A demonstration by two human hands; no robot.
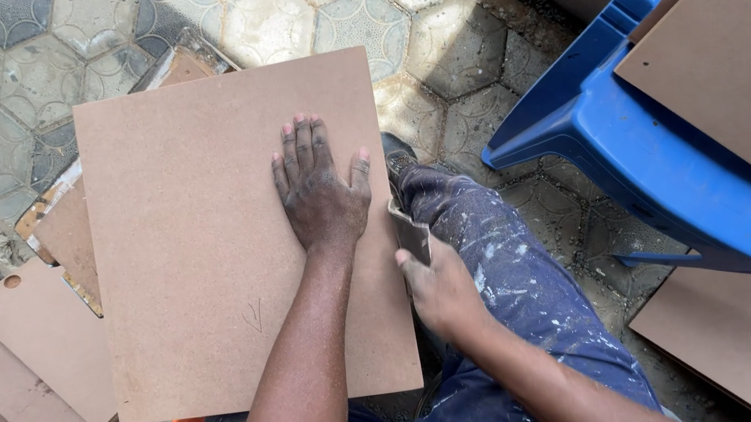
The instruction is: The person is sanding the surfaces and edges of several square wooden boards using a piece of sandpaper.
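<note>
1. Left hand (320,194) pressed flat on brown board (208,262), fingers (299,144) spread, gripping nothing.
2. Right hand (439,290) at board's right edge, fingers clenched on small grey sheet (412,230).
3. Board across lap, above tiled floor (320,5).
4. Blue chair (638,147) right.

Right hand (440,282) fingertips hidden behind board (208,262) edge.

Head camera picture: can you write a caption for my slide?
Left hand flat on a brown board, right hand rubbing sandpaper along its edge.
</note>
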